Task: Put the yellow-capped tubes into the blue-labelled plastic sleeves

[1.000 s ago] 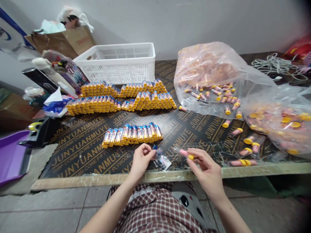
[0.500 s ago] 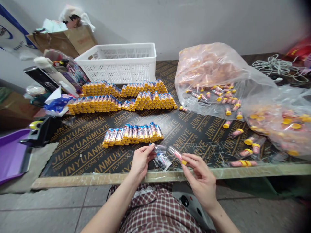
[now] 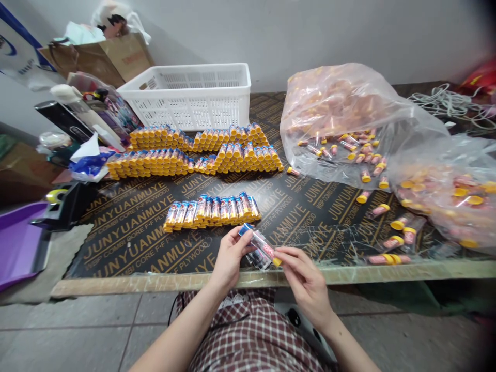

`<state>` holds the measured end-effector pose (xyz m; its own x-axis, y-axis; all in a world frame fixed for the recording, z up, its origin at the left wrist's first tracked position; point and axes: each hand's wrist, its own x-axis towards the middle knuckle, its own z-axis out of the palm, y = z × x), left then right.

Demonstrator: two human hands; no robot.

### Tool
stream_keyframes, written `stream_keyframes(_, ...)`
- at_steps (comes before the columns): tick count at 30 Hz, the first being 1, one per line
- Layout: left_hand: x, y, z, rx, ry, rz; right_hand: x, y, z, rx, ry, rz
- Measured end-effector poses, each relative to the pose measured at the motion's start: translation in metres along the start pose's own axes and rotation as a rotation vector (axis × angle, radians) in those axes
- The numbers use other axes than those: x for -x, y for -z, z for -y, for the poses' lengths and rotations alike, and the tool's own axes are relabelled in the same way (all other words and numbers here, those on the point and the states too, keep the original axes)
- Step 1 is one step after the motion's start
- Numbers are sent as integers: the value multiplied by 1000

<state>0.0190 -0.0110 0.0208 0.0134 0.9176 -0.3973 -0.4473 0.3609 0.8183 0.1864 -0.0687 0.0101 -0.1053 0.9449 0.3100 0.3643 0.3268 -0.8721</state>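
Near the table's front edge, my left hand pinches a clear plastic sleeve with blue print between thumb and fingers. My right hand grips a clear tube with a yellow cap by its capped end; pink pieces show inside. The tube's far end meets the sleeve, but whether it is inside cannot be made out. Under them lie more flat printed sleeves, partly hidden by the left hand. Just beyond, a short row of blue-labelled tubes lies with yellow caps toward me.
Larger stacks of labelled tubes lie farther back, before a white basket. To the right, a big plastic bag spills unlabelled tubes. A purple dustpan and black tape dispenser are at left.
My right hand has moved left, bringing the tube against the sleeve in my left hand. The sleeve has been lifted, and its blue end now shows above the left fingertips.
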Motion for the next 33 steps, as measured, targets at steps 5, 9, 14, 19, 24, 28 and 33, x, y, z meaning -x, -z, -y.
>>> stream_keyframes(5, 9, -5, -7, -2, 131, 128, -3, -2, -6, 30, 47, -12)
stream_keyframes(9, 15, -6, -8, -128, 235, 250, -9, 1, -6, 79, 136, 57)
stream_keyframes(14, 21, -6, -4, -186, 301, 363, -14, 5, -5, -23, 145, 250)
stream_keyframes(19, 23, -6, -2, -188, 327, 376, -10, 4, -9, -74, 147, 238)
stream_keyframes(24, 24, -7, -2, -178, 340, 370, -7, 0, -11, -121, 135, 206)
stream_keyframes(28, 24, -8, -4, -168, 344, 361, -8, 1, -11, -152, 136, 198)
stream_keyframes(33, 27, -9, -3, -160, 358, 359, -7, -2, -11, -160, 152, 191)
